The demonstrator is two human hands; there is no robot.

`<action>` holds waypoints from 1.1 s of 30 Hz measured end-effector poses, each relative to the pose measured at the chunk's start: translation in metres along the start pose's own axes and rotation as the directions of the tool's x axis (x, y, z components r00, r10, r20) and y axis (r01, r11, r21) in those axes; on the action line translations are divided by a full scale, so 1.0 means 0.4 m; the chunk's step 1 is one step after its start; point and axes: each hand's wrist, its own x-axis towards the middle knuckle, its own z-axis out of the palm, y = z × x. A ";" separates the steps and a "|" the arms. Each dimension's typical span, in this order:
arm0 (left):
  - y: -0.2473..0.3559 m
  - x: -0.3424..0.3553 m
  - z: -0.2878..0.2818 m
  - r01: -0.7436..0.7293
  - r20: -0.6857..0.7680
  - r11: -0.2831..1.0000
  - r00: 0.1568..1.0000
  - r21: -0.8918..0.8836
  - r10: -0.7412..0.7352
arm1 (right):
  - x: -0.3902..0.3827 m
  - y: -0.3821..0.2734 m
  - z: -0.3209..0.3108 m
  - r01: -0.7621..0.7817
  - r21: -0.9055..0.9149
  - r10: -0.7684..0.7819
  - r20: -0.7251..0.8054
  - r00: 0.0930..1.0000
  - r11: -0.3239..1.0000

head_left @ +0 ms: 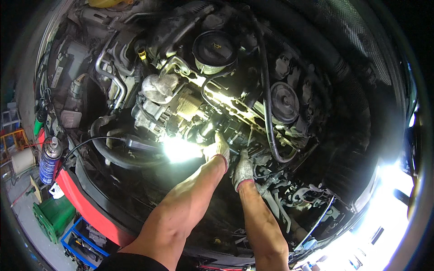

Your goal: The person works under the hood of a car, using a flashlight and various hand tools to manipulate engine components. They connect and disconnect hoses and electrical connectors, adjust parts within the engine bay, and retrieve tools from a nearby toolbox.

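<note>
Both my hands wear pale knitted work gloves and reach into a car's engine bay. My left hand [218, 149] is closed beside a dark, shiny cylindrical part [220, 122] low in the engine; what its fingers grip is hidden. Just right of it and a little nearer, my right hand [244, 169] is closed among small fittings and hoses, its fingertips by a thin metal rod [250, 135]. Whether it holds that rod does not show. A bright work lamp [144, 144] shines against the left glove, and its glare washes out detail there.
A black oil filler cap [216, 47] sits at the far side, with a black hose [266, 99] to its right. A spray can [49, 160] stands on the left edge. Beyond the red bodywork [86, 205] are a green bin [54, 217] and a blue crate [83, 246].
</note>
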 end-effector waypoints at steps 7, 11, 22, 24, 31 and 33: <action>-0.038 0.043 -0.004 -0.075 0.009 0.996 0.997 0.050 0.075 | -0.031 -0.042 -0.002 -0.114 0.075 0.097 0.198 0.975 0.991; 0.053 -0.102 -0.042 0.108 0.213 0.990 0.973 -0.090 -0.087 | -0.011 -0.029 -0.051 -0.022 -0.166 0.038 0.096 0.995 0.986; 0.043 -0.035 -0.036 0.056 0.277 0.951 0.960 -0.304 0.032 | -0.001 0.007 -0.006 0.202 -0.627 -0.285 -0.034 0.958 0.752; 0.030 -0.029 -0.033 0.051 0.248 0.964 0.969 -0.263 0.017 | 0.012 0.025 -0.007 0.245 -0.588 -0.340 -0.054 0.939 0.771; 0.005 0.015 -0.014 0.037 0.123 0.995 0.992 -0.090 -0.026 | 0.029 0.043 0.008 0.419 -0.448 -0.491 -0.052 0.870 0.789; -0.008 0.035 -0.008 0.020 0.112 0.998 0.994 -0.063 -0.012 | 0.013 0.025 0.006 0.271 -0.442 -0.320 -0.037 0.947 0.855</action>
